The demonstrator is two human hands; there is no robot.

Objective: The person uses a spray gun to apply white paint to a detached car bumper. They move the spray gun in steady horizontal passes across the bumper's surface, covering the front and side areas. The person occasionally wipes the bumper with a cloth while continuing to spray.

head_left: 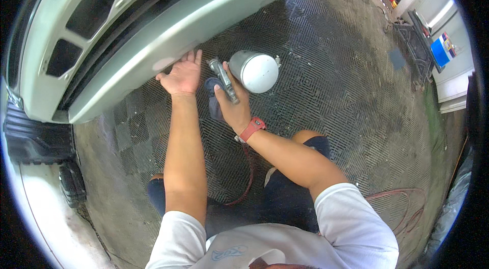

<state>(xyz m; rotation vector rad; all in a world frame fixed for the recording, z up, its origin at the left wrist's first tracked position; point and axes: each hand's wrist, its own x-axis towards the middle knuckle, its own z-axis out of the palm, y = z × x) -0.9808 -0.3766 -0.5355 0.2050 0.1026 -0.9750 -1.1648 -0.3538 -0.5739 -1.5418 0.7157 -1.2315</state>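
My right hand is wrapped round a metal spray gun, with its silver paint cup to the right of the fingers. A dark grey cloth-like piece shows beside the gun's body; I cannot tell whether the hand holds it too. My left hand is palm up with its fingers stretched out and nothing in it. Its fingertips are at the lower edge of a pale green-white vehicle panel, touching or just under it. A lighter round patch marks the panel near the thumb.
A red hose runs down from near my right wrist, and more hose lies at the right. Ribbed dark mats cover the floor. A blue and white container stands by the right wall. White bodywork is at the left.
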